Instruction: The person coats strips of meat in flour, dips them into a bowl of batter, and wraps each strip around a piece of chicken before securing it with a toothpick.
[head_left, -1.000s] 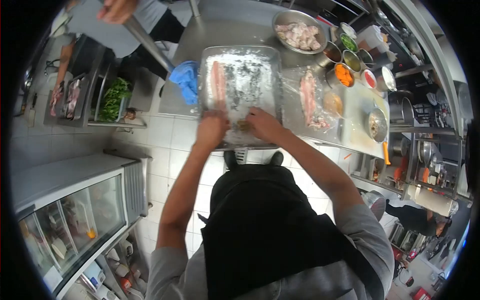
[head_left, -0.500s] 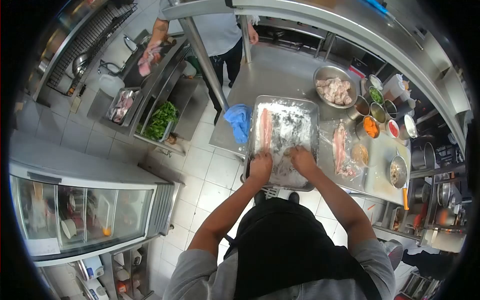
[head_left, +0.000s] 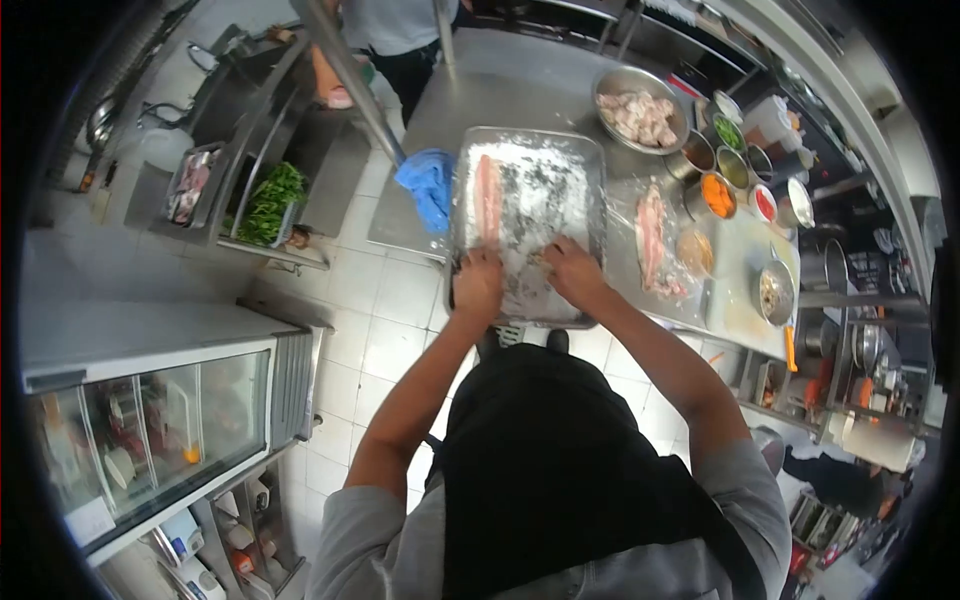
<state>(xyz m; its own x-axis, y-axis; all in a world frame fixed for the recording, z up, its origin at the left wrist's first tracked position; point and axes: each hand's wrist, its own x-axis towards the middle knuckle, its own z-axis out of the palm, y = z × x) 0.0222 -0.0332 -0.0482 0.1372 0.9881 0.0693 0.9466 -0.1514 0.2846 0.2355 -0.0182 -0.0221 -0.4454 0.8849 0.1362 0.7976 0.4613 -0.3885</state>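
Observation:
A long pink-and-white strip of raw meat (head_left: 487, 195) lies lengthwise in a metal tray (head_left: 603, 185) dusted with white powder. My left hand (head_left: 478, 283) is closed at the strip's near end, by the tray's left side. To the right, my right hand (head_left: 572, 270) reaches over the tray's near right part with its fingers drawn together low at the powder. Whatever those fingertips hold is too small to make out. Between the hands the tray floor shows thin, smeared powder.
Right of the tray are another raw strip (head_left: 652, 235) on plastic, a steel bowl of pale meat pieces (head_left: 640, 115), and several small containers. A strainer (head_left: 775, 290) rests on the cutting board (head_left: 730, 310). A blue cloth (head_left: 427, 188) lies left; a co-worker (head_left: 390, 30) stands beyond.
The head view has shifted, so the tray and both hands appear higher and further left. Both hands stay about the same places in the tray. The co-worker's hand with pink meat has moved right.

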